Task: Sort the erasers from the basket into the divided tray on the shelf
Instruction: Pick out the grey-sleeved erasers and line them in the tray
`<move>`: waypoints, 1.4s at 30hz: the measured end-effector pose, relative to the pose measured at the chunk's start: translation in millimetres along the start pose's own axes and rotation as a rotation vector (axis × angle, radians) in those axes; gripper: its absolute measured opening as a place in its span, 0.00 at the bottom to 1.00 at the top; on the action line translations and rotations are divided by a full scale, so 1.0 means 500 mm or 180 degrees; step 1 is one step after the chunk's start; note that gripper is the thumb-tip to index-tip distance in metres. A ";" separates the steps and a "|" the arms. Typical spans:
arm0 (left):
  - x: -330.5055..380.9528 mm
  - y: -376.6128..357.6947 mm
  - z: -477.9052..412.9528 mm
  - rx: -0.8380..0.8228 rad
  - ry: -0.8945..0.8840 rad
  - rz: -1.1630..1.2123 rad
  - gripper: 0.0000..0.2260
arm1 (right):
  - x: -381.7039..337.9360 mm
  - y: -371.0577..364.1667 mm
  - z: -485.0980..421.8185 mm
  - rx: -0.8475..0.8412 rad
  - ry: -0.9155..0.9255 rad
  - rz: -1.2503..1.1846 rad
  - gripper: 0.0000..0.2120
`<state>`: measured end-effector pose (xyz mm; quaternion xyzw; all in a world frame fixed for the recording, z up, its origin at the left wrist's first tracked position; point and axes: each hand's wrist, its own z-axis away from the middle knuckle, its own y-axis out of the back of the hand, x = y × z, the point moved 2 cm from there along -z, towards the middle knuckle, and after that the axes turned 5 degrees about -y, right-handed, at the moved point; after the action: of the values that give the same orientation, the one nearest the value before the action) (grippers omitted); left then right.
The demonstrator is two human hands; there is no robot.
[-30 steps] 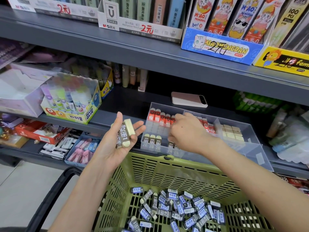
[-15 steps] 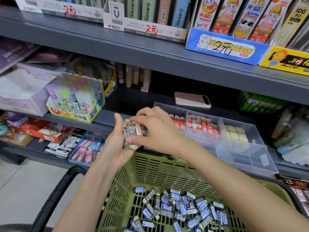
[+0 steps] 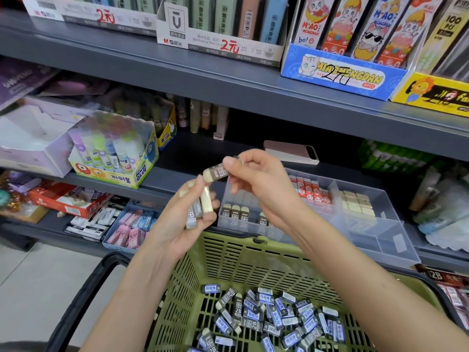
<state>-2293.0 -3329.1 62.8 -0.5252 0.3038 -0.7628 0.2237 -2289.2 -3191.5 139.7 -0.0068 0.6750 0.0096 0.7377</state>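
My left hand (image 3: 185,219) holds a few 2B erasers (image 3: 200,205) upright in its curled fingers, above the basket's far rim. My right hand (image 3: 256,179) pinches one dark-sleeved eraser (image 3: 215,172) between thumb and fingers, just above the left hand. The green plastic basket (image 3: 228,265) below holds several grey and blue sleeved erasers (image 3: 269,316). The clear divided tray (image 3: 380,237) stands on the shelf behind the hands; it has dark-sleeved erasers (image 3: 236,212) at front left, red ones (image 3: 309,190) at the back, cream blocks (image 3: 357,204) at right. My right wrist hides part of it.
A pink phone (image 3: 291,151) lies on the shelf behind the tray. A glue-stick box (image 3: 114,153) stands to the left, and a blue tray of pink erasers (image 3: 129,229) sits on the lower shelf. The basket's black handle (image 3: 83,293) curves at the left.
My right hand left the tray, reached to the left hand, and has lifted one eraser out of the bunch there. The left hand stays in place, fingers now curled round the rest.
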 end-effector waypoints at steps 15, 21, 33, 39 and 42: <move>0.008 -0.008 0.015 0.0082 -0.0542 -0.0612 0.16 | -0.006 0.081 -0.005 0.0027 -0.0041 0.1757 0.12; 0.010 -0.007 0.011 0.0135 -0.0489 -0.0531 0.16 | 0.034 0.103 0.005 0.0246 0.0012 0.3084 0.12; 0.011 -0.006 0.011 0.0214 -0.0438 -0.0393 0.16 | 0.088 0.098 0.027 0.0670 -0.0159 0.3090 0.05; 0.010 -0.004 0.009 0.0252 -0.0433 -0.0427 0.16 | 0.083 0.091 0.019 0.0394 -0.0154 0.3828 0.07; 0.011 -0.005 0.009 0.0225 -0.0434 -0.0414 0.16 | 0.077 0.087 0.012 0.0240 0.0029 0.4340 0.11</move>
<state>-2290.7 -3332.1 69.3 -0.5863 0.2260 -0.7484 0.2122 -2280.6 -3147.9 102.2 0.4457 0.5314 0.4486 0.5637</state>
